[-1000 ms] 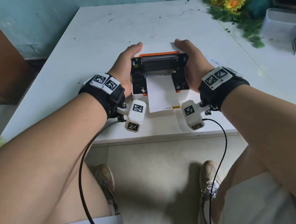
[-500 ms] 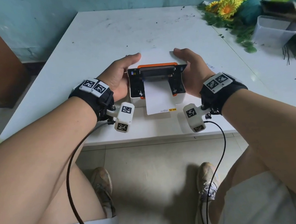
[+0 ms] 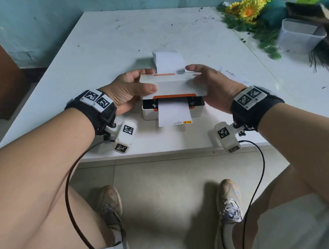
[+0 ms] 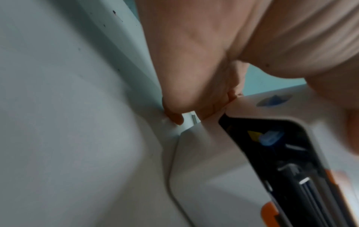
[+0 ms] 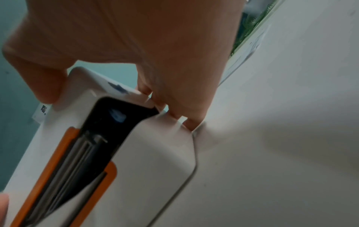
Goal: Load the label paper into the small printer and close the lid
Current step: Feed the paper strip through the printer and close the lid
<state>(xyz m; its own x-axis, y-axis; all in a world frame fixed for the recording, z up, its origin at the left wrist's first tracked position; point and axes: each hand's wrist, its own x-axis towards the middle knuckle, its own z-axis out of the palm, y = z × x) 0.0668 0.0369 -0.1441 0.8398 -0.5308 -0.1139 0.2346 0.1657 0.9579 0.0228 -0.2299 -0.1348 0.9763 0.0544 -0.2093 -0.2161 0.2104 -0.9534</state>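
A small white printer (image 3: 150, 114) with orange trim sits near the table's front edge. Its white lid (image 3: 173, 87) is tilted down, partly lowered over the black inside. My left hand (image 3: 133, 89) holds the lid's left end, thumb on top, and my right hand (image 3: 212, 82) holds its right end. A strip of white label paper (image 3: 173, 114) hangs out of the front slot. More label paper (image 3: 169, 62) stands up behind the printer. The wrist views show the lid (image 4: 272, 107) (image 5: 85, 95) angled above the black cavity (image 4: 287, 153) (image 5: 108, 135).
The white table (image 3: 111, 48) runs back to a blue wall. At the far right lie artificial sunflowers (image 3: 249, 10), green leaves and a clear plastic tub (image 3: 300, 37). Below the table edge are my knees and shoes on a tiled floor.
The lid has swung down from upright to partly lowered over the printer. Both hands moved from the printer's sides onto the lid's ends. The stack of paper behind has come into view.
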